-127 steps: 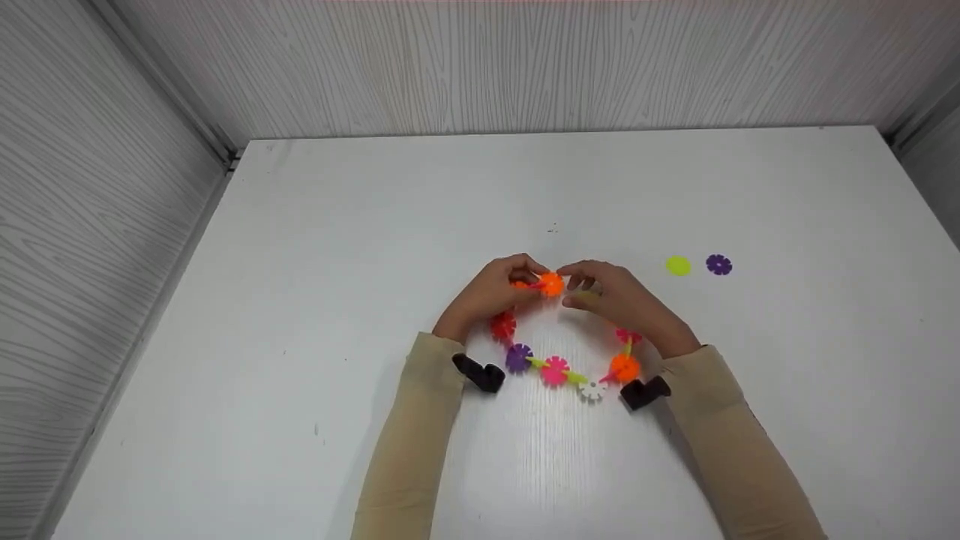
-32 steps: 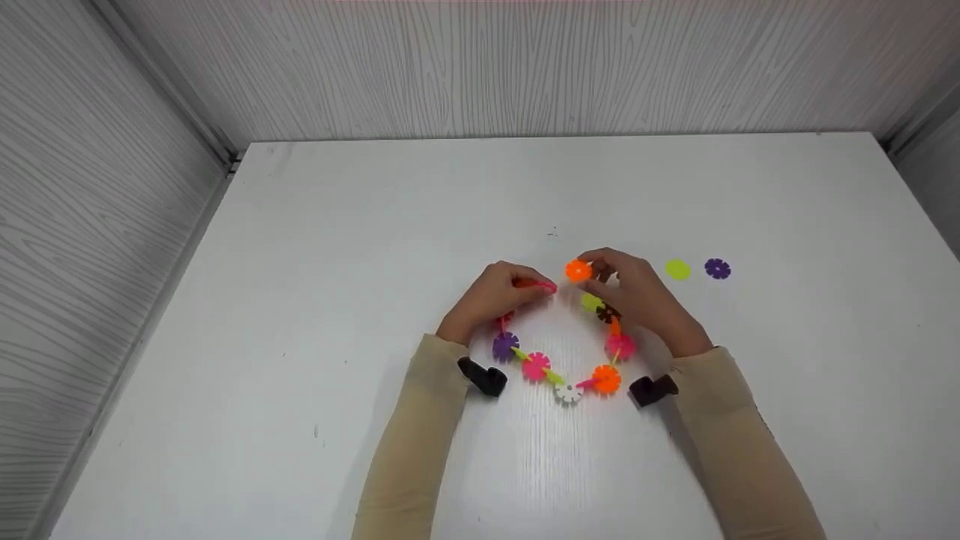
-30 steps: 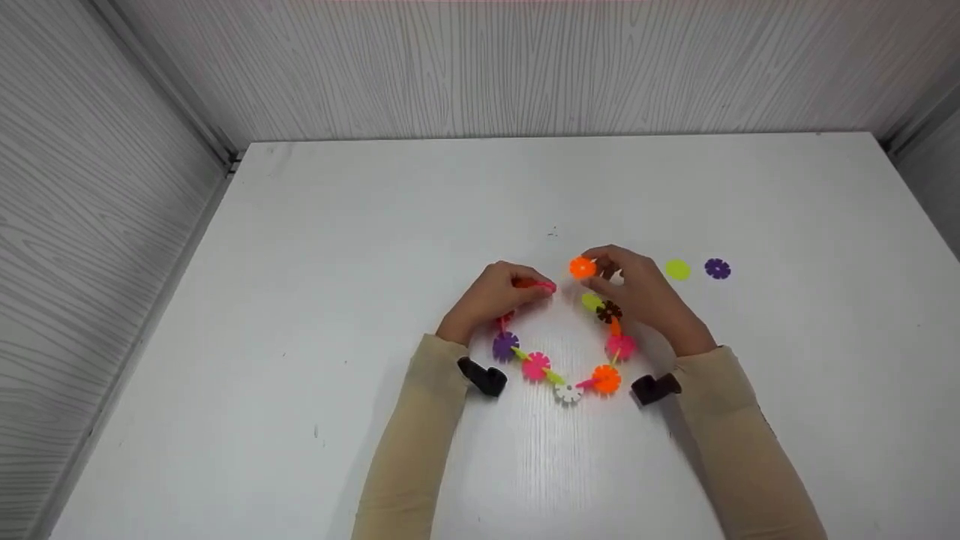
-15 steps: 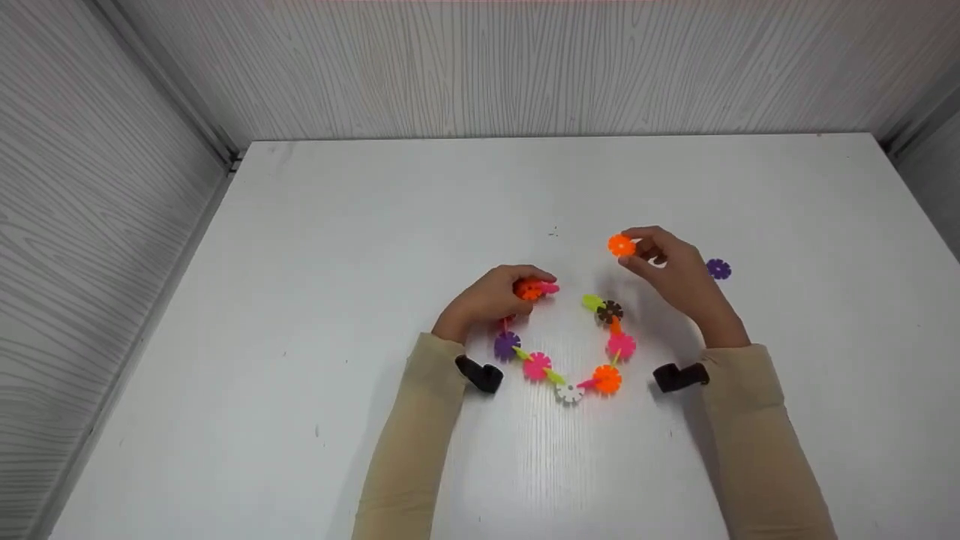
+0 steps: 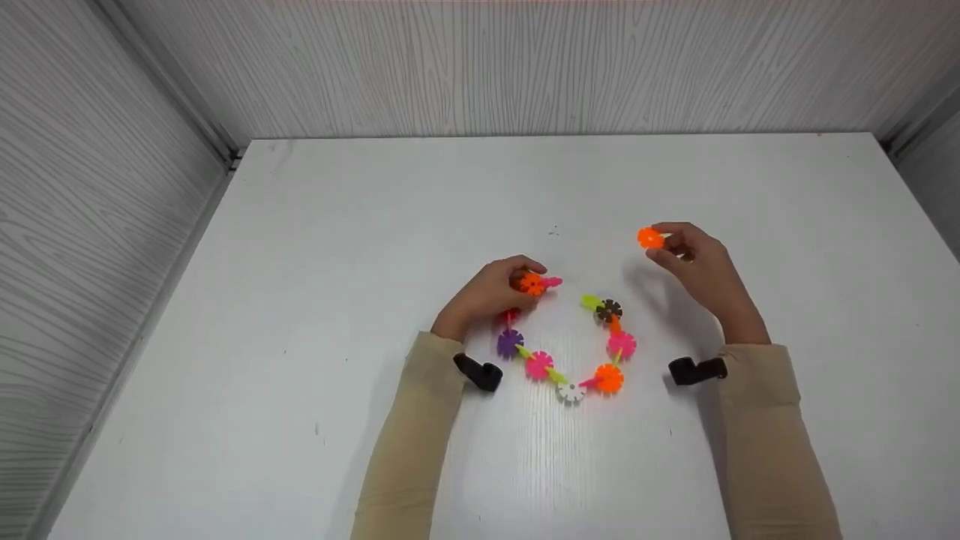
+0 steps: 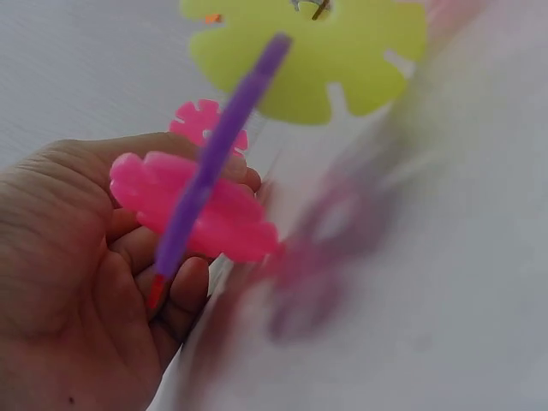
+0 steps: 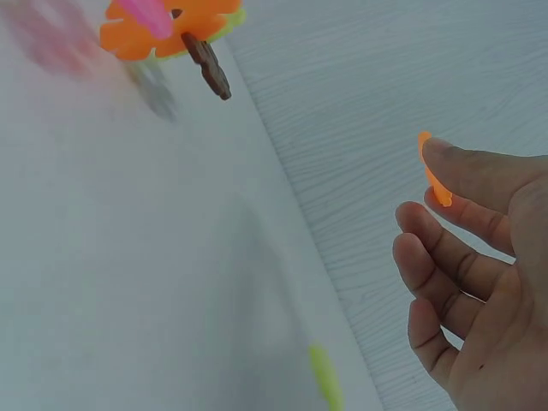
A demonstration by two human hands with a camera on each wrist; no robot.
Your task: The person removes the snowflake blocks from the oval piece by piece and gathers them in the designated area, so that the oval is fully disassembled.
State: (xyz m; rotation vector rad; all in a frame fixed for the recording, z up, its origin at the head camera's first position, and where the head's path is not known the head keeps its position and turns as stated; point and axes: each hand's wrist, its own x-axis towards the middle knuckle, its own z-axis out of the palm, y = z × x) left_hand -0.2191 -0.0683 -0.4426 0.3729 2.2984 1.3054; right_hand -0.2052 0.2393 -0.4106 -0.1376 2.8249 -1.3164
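A curved chain of notched plastic discs lies on the white table, with a white disc (image 5: 571,392) at its near side. My left hand (image 5: 491,291) holds the chain's left end around an orange disc (image 5: 532,283), and a pink disc (image 5: 553,282) sticks out past the fingertips. The chain's other end, by a brown disc (image 5: 609,310), finishes in a lime disc (image 5: 591,301). Raised to the right, my right hand (image 5: 705,274) pinches a single orange disc (image 5: 649,238) between thumb and index finger, also seen edge-on as an orange disc (image 7: 435,175) in the right wrist view.
The white table (image 5: 375,210) meets a wood-grain panel (image 5: 525,67) at the back and another panel (image 5: 97,187) on the left. Black wrist mounts (image 5: 480,373) sit on both sleeves. The loose lime and purple discs are hidden behind my right hand in the head view.
An orange disc beside the left hand's chain end is now apart from it, in my right hand. That hand has moved up and right, covering the loose discs; the left stays nearly in place.
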